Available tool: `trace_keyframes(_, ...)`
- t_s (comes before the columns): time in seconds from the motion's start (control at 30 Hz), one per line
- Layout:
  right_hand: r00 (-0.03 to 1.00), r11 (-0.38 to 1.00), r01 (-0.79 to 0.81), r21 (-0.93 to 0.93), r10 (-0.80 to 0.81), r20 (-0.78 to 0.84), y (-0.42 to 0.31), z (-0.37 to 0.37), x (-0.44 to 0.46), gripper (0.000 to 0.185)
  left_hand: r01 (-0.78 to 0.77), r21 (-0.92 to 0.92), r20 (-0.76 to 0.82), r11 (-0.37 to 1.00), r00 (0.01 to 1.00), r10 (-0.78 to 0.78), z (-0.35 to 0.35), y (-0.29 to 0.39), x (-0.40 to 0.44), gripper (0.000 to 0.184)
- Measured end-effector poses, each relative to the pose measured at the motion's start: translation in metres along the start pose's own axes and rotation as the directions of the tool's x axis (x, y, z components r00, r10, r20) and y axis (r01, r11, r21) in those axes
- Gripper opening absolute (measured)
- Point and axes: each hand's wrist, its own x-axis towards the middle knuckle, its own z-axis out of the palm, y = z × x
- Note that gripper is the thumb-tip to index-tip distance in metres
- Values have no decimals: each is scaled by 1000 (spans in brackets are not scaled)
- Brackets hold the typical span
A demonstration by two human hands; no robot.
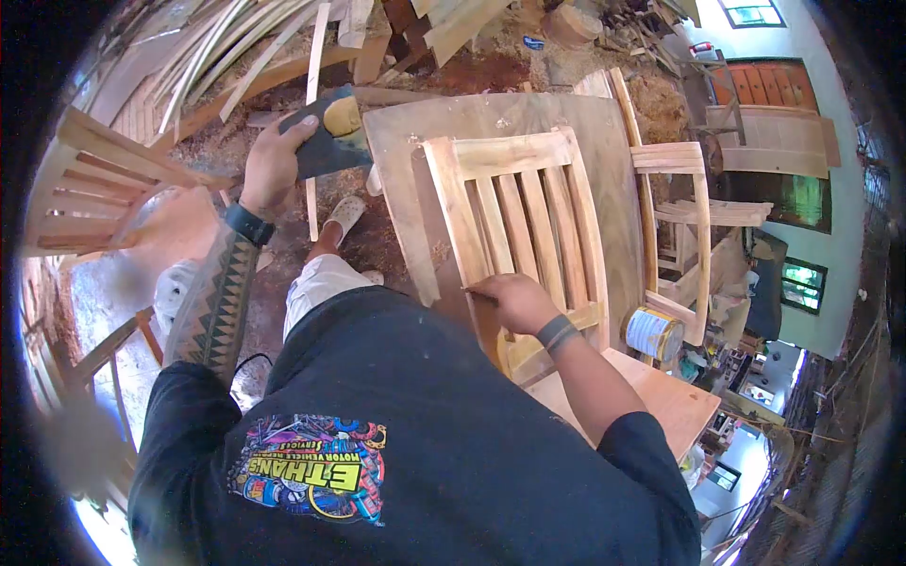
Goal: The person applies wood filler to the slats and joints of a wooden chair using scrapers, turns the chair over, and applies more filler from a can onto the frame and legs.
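Observation:
On the left, my left hand (pixel 276 162) grips a dark flat plate (pixel 326 168) with a lump of yellowish paste (pixel 342 117) near its top edge. My right hand (pixel 517 302) is closed, its fingertips at the left side post of a pale wooden chair back (pixel 457 209); whatever it holds is hidden or too small to tell. The chair back has several vertical slats and lies over a broad wooden board (pixel 401 141).
A labelled can (pixel 653 335) stands right of the chair back, beside another wooden frame (pixel 703 236). A slatted chair (pixel 104 179) is at the left. Wood strips (pixel 222 57) and shavings lie behind. A flat wooden panel (pixel 661 396) is near my right forearm.

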Motion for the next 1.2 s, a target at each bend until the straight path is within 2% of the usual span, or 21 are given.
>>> trace_keyframes(0.07, 994, 989, -108, 102, 107, 18, 1, -11, 3, 40, -38, 159, 32, 987, 999, 33, 8, 9, -10, 36)
trace_keyframes(0.1, 988, 981, -134, 143, 143, -58, -1, -15, 9, 39, -57, 242, 50, 969, 998, 46, 9, 13, -12, 36)
trace_keyframes(0.17, 952, 955, -180, 236, 230, -203, -5, -23, 19, 37, 1, 145, 77, 989, 997, -12, 7, 3, -6, 35)
trace_keyframes(0.2, 939, 947, -238, 215, 280, -198, -7, -25, 24, 35, 30, 96, 96, 995, 995, -39, 9, 2, -4, 35)
trace_keyframes(0.3, 891, 906, -391, 163, 417, -178, -15, -25, 44, 32, 45, 99, 122, 994, 991, -57, 15, 6, -4, 35)
trace_keyframes(0.4, 887, 931, -329, 160, 363, -286, -23, -11, 56, 32, 30, 111, 164, 993, 985, -48, 17, -3, 9, 35)
trace_keyframes(0.5, 886, 912, -411, -8, 397, -239, -35, 11, 67, 35, 25, 168, 192, 985, 980, -57, 31, 4, 6, 35)
trace_keyframes(0.6, 835, 886, -409, -220, 266, -482, -43, 62, 78, 35, 24, 184, 234, 983, 970, -67, 38, -2, 16, 35)
trace_keyframes(0.7, 799, 849, -476, -231, 308, -516, -71, 65, 72, 32, 47, 178, 291, 983, 952, -98, 43, -7, 22, 34)
trace_keyframes(0.8, 890, 887, -377, -268, 267, -369, -60, 72, 49, 28, 35, 268, 275, 963, 955, -111, 42, -10, 26, 36)
trace_keyframes(0.9, 930, 929, -359, -88, 348, -119, -56, 55, 22, 27, 37, 127, 285, 991, 956, -72, 42, -6, 25, 35)
trace_keyframes(1.0, 940, 927, -305, -217, 330, 86, -38, -7, 25, 24, 57, 97, 280, 994, 957, -82, 34, 6, 20, 35)
trace_keyframes(1.07, 976, 963, -201, -177, 182, -121, -16, -39, 49, 27, 36, 158, 229, 987, 971, -72, 30, 14, 13, 35)
trace_keyframes(1.13, 970, 981, -55, -188, 9, -242, 8, -54, 90, 33, 29, 191, 209, 981, 975, -69, 31, 18, 6, 36)
trace_keyframes(1.2, 975, 969, 64, -237, -112, -194, 29, -50, 125, 25, 30, 188, 202, 982, 977, -69, 29, 20, 3, 36)
